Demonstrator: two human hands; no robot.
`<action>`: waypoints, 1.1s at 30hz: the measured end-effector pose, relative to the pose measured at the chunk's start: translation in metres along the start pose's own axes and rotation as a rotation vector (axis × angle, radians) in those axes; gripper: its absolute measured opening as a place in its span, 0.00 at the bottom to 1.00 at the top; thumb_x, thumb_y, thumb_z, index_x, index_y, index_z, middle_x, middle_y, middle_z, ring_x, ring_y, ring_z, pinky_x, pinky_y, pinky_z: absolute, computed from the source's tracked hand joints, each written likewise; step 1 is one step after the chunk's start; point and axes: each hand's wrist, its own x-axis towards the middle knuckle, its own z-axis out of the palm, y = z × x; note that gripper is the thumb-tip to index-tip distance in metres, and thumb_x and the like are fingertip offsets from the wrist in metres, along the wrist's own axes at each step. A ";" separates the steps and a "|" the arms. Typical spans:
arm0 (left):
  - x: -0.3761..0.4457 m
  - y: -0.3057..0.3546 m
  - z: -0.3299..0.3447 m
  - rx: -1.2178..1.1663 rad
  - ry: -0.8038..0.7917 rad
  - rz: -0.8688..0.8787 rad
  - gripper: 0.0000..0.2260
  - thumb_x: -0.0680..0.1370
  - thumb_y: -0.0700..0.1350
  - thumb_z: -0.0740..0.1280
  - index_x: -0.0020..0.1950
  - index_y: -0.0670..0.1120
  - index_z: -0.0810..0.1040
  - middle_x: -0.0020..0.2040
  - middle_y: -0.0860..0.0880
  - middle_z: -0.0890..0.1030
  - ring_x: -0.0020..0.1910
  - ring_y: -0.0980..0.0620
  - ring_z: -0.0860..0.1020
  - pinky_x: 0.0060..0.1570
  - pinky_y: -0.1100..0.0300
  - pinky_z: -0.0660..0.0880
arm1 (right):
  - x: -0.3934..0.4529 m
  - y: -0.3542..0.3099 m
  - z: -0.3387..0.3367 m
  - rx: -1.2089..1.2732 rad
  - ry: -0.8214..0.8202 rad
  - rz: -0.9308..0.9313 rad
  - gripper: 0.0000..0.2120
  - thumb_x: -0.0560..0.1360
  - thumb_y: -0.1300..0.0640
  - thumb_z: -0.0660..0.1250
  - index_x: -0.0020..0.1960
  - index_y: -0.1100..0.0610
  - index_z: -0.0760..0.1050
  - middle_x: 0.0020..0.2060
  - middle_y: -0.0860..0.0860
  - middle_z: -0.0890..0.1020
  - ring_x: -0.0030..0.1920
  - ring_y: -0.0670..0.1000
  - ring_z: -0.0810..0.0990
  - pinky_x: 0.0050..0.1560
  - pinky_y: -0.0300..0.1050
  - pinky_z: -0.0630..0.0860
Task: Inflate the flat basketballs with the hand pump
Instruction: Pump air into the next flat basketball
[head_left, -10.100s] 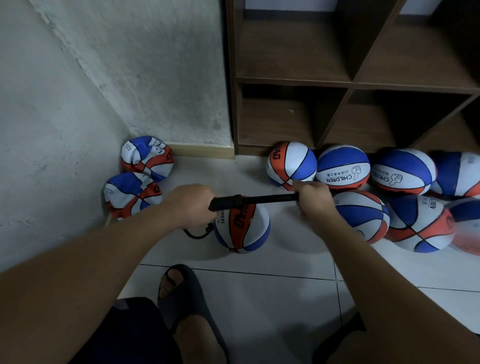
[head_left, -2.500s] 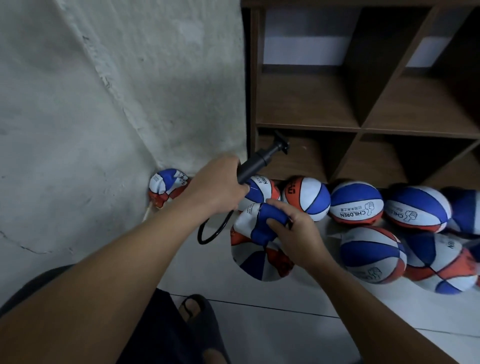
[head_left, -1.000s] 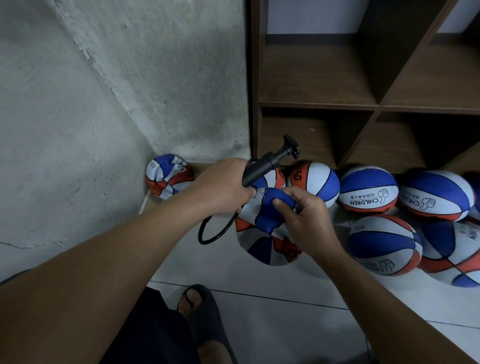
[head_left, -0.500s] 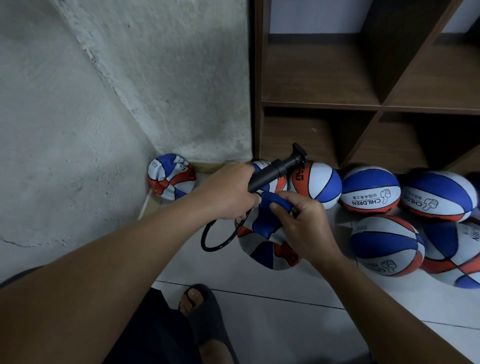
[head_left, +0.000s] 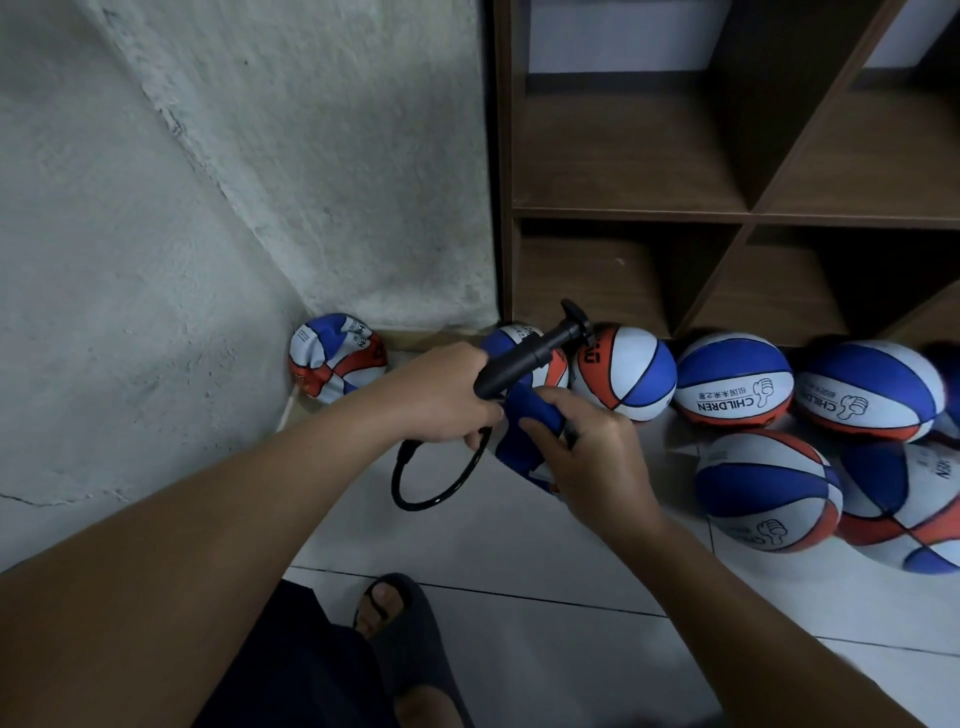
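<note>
Both hands have been drifting right with the flat ball. Right hand is pinching it, steadying the valve; left hand is gripping the pump, presumably feeding the needle in.

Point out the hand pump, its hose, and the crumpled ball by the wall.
hand pump (head_left: 524, 358): head view, on the black barrel.
hose (head_left: 441, 499): head view, bottom of the black loop.
crumpled ball (head_left: 335, 356): head view, its wrinkled middle.
</note>
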 end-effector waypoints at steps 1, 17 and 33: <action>0.000 -0.003 0.001 0.014 0.011 0.005 0.04 0.82 0.44 0.72 0.53 0.46 0.78 0.37 0.49 0.88 0.26 0.62 0.80 0.24 0.70 0.68 | -0.001 -0.001 0.001 0.028 -0.005 0.018 0.08 0.83 0.51 0.70 0.62 0.48 0.82 0.48 0.46 0.85 0.46 0.49 0.83 0.43 0.55 0.83; 0.003 -0.016 0.007 0.178 0.195 0.076 0.10 0.79 0.52 0.75 0.45 0.55 0.75 0.39 0.54 0.79 0.35 0.54 0.79 0.36 0.56 0.71 | 0.013 0.022 0.002 0.326 -0.276 0.373 0.15 0.84 0.58 0.69 0.69 0.46 0.81 0.63 0.41 0.83 0.57 0.42 0.84 0.58 0.46 0.84; 0.000 -0.024 0.012 0.143 0.205 0.102 0.13 0.80 0.53 0.75 0.45 0.59 0.71 0.42 0.57 0.79 0.38 0.58 0.78 0.37 0.57 0.70 | 0.017 0.000 0.001 0.711 -0.310 0.656 0.15 0.88 0.51 0.63 0.57 0.58 0.86 0.51 0.59 0.88 0.56 0.62 0.87 0.66 0.63 0.80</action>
